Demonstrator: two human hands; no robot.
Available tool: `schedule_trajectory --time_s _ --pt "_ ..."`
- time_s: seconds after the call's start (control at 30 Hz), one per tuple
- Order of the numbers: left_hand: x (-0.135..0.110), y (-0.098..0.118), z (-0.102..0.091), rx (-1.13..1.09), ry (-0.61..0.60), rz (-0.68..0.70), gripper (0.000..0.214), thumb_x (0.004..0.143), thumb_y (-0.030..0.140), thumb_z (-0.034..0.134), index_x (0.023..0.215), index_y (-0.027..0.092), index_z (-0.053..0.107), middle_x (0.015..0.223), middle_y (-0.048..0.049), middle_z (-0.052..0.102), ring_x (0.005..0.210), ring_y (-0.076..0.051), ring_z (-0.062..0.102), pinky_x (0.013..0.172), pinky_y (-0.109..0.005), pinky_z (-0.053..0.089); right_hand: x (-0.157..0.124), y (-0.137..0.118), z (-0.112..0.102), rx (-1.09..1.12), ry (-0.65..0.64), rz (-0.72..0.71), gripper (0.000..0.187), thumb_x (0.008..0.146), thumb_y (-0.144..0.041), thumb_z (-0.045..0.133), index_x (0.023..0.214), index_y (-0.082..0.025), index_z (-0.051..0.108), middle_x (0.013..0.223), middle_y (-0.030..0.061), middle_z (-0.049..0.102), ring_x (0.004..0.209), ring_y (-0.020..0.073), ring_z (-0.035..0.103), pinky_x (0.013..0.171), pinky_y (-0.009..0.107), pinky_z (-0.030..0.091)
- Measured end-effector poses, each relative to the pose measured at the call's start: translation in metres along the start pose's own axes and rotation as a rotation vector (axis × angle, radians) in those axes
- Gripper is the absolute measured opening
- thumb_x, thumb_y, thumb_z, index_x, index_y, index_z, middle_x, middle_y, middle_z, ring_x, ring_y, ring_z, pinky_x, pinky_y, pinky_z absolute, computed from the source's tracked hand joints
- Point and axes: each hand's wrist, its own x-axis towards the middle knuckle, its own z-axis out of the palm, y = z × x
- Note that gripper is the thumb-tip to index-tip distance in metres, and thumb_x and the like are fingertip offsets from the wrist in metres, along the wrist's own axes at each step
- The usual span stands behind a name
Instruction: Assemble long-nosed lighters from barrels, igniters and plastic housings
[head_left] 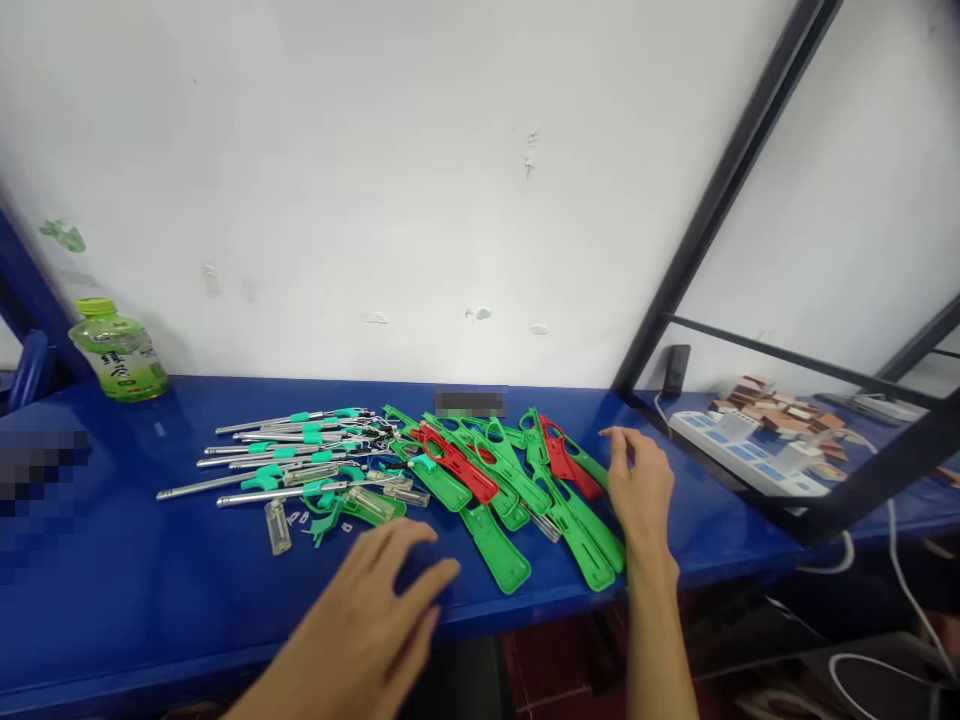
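Note:
My left hand point(382, 600) hovers over the table's front edge with its fingers apart and nothing in them. On the right, my right hand point(641, 480) is beside the pile of plastic casings, fingers loosely apart, holding nothing that I can see. Nearest to it lie a red lighter casing half point(559, 450) and a green lighter casing half point(589, 535). More green halves and another red casing half point(461, 465) overlap in the middle. Left of them are several metal lighter tubes point(262, 493) with teal parts, clear fuel tanks point(277, 528), and small loose bits.
A green drink bottle point(120, 355) stands at the back left of the blue table point(172, 590). Against the white wall sits a small dark strip point(471, 402). Beyond a black metal frame point(720, 180), a white power strip point(750, 460) and brown pieces point(776, 410) lie on the right.

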Motion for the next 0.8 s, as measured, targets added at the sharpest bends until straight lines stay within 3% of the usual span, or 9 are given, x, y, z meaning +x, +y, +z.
schedule_trajectory --time_s 0.07,0.17,0.4,0.6,0.8 --pt "0.011 0.027 0.013 0.008 -0.070 0.066 0.056 0.091 0.016 0.058 0.146 0.027 0.060 0.135 -0.0137 0.068 0.122 -0.031 0.065 0.101 -0.046 0.060 0.000 -0.001 -0.001 0.008 0.021 -0.001 0.053 0.108 -0.049 0.033 0.105 -0.018 0.077 0.106 0.0153 0.076 0.098 0.0305 0.062 0.091 0.042 0.043" --pt "0.025 0.047 0.032 0.064 -0.141 0.136 0.061 0.091 0.022 0.062 0.151 0.022 0.057 0.138 -0.0197 0.068 0.121 -0.038 0.067 0.096 -0.055 0.060 0.001 -0.003 -0.004 0.021 0.055 -0.003 0.054 0.108 -0.051 0.034 0.103 -0.018 0.076 0.104 0.0147 0.076 0.097 0.0301 0.063 0.090 0.041 0.044" --pt "0.043 0.046 0.047 -0.039 -0.199 0.012 0.061 0.108 0.041 0.050 0.166 0.022 0.041 0.156 -0.0188 0.059 0.140 -0.040 0.057 0.113 -0.060 0.047 0.001 -0.016 -0.010 0.064 0.219 0.042 0.054 0.111 -0.052 0.033 0.105 -0.017 0.073 0.104 0.0146 0.075 0.097 0.0283 0.067 0.091 0.038 0.047" --pt "0.050 0.048 0.052 -0.013 -0.179 -0.074 0.058 0.111 0.046 0.042 0.164 0.023 0.044 0.158 -0.0200 0.057 0.142 -0.042 0.056 0.113 -0.062 0.047 -0.002 -0.024 -0.015 0.076 0.326 0.091 0.057 0.111 -0.057 0.033 0.105 -0.018 0.073 0.096 0.0129 0.074 0.087 0.0269 0.068 0.081 0.036 0.048" --pt "0.056 0.058 0.051 -0.037 -0.177 -0.008 0.050 0.110 0.038 0.042 0.156 0.022 0.054 0.154 -0.0199 0.059 0.140 -0.041 0.057 0.111 -0.062 0.048 -0.004 -0.024 -0.017 0.093 0.404 0.134 0.051 0.110 -0.053 0.037 0.102 -0.018 0.073 0.095 0.0118 0.075 0.087 0.0265 0.069 0.083 0.035 0.049"
